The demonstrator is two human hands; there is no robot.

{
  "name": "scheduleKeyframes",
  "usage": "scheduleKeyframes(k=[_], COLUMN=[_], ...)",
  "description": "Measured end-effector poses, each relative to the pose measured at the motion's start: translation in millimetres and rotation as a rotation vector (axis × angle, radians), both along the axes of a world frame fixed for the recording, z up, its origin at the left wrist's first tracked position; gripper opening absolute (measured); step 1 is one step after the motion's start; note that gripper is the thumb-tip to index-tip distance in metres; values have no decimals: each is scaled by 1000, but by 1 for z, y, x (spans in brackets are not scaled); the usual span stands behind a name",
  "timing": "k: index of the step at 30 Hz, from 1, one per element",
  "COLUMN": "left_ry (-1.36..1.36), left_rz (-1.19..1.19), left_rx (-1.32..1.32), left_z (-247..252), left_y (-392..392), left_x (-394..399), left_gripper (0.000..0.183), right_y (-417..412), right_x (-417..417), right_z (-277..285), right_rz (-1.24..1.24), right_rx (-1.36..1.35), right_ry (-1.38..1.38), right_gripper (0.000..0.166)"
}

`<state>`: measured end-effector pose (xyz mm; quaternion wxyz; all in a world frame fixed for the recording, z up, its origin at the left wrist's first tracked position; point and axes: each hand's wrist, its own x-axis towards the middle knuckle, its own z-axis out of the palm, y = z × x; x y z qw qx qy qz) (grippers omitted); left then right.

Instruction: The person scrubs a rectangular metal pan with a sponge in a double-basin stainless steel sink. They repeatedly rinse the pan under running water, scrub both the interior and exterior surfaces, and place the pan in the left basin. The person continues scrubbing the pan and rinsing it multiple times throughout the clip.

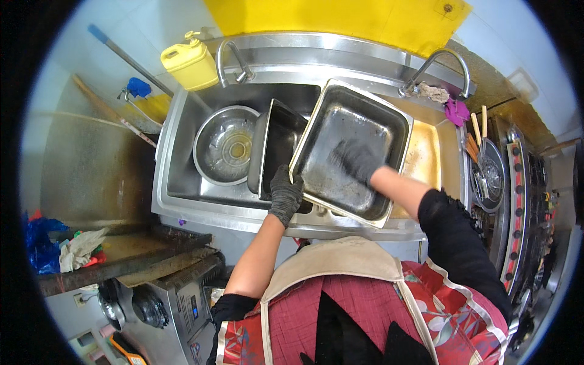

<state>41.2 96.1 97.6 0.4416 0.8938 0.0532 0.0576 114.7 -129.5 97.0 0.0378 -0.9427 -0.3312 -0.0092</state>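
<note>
A rectangular stainless-steel food pan [335,198] lies tilted across the sink, with a darkened inside and a worn pale rim. My left hand [286,194], in a dark grey glove, grips its rim at the near left corner. Inside the pan, my right hand [358,159], gloved too, presses against the floor and is blurred by motion. Whether anything lies under its palm is hidden. Left of this pan, a second deep metal pan [280,146] stands on its side in the left basin, partly covered. Beside it sits a round steel bowl [212,157] with a little yellowish liquid.
Two curved taps rise behind the sink [182,200], one left [237,59] and one right [438,57]. A yellow jug [191,66] stands at the back left corner. To the right, a metal basin [495,194] holds utensils beside a stove [515,200].
</note>
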Motion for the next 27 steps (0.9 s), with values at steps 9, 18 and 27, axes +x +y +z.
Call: scheduleKeyframes(k=[9, 18, 27], left_ry=[-117, 9, 114], left_rz=[24, -42, -33], left_rx=[68, -105, 31], left_z=[-16, -12, -31], left_y=[0, 8, 17], left_x=[8, 5, 1], left_gripper=[23, 26, 38], right_y=[56, 71, 44], right_x=[-30, -10, 60], right_z=[-3, 50, 31], right_rz=[29, -116, -444], right_rx=[-79, 700, 589], right_ry=[224, 144, 151], right_gripper=[19, 30, 28])
